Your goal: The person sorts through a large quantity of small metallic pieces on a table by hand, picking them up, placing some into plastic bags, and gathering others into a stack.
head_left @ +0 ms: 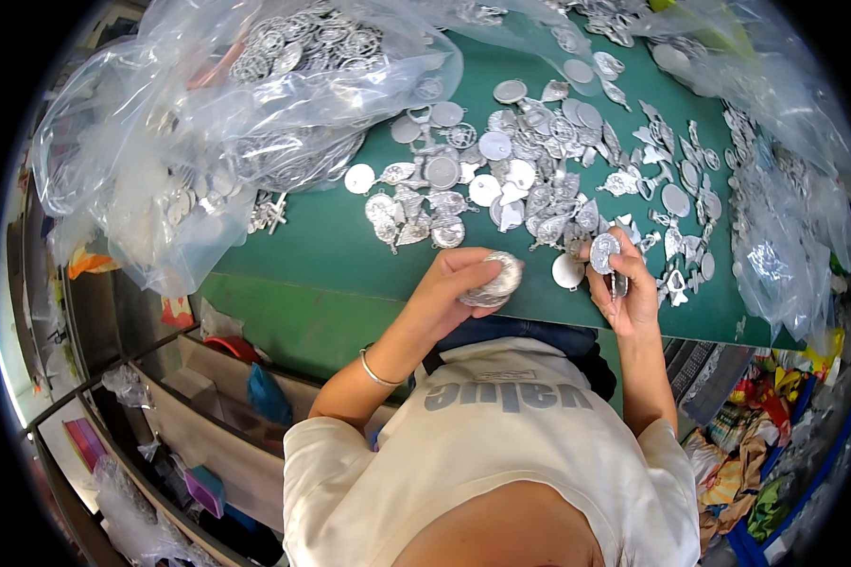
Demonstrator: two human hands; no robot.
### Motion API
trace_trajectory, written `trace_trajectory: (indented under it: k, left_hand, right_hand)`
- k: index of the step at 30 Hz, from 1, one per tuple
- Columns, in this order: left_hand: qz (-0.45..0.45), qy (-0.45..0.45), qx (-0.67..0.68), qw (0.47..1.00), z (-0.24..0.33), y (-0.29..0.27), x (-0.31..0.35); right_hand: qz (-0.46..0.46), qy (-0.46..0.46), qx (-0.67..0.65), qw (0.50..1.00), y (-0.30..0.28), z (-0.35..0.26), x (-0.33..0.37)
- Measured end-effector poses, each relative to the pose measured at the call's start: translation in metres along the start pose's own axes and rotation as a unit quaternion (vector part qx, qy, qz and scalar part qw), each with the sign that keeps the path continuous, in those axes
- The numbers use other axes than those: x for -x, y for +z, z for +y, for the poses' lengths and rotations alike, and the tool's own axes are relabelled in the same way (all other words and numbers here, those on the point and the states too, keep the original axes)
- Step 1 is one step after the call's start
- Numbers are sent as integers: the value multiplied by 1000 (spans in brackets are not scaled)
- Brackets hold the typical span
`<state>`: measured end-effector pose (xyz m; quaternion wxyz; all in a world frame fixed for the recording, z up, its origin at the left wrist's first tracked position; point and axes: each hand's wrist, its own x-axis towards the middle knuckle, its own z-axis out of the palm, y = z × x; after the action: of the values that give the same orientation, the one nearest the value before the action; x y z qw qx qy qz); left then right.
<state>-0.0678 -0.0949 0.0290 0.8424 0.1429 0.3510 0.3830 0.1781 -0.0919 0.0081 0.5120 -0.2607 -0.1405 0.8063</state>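
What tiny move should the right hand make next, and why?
Perhaps the right hand could add its silver medallion to the stack of silver pieces, because the left hand already holds that stack and the medallion looks similar.

Bright silver shows on the stack of discs (503,277) in the left hand (452,285); the pendant (604,252) in the right hand (636,295) is silver-grey with a raised pattern. Ahead of both hands, silver pieces (494,146), some plain, some embossed, contrast with the green tabletop (350,269). Behind the left hand, the bracelet (376,370) is silver; the white shirt (501,449) between the forearms bears grey lettering.
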Motion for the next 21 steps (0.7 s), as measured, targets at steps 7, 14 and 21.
trace_trajectory:
  k: [7,14,21]
  left_hand:
    - [-132,8,249,959,-26,-19,-20]
    - [-117,-3,207,971,-29,0,-25]
    - [-47,45,36,997,-35,0,-19]
  right_hand:
    - [40,-24,-40,998,-13,-7,16]
    - [206,-123,560,793,8,2,30]
    - [114,-251,838,471,16,32,26]
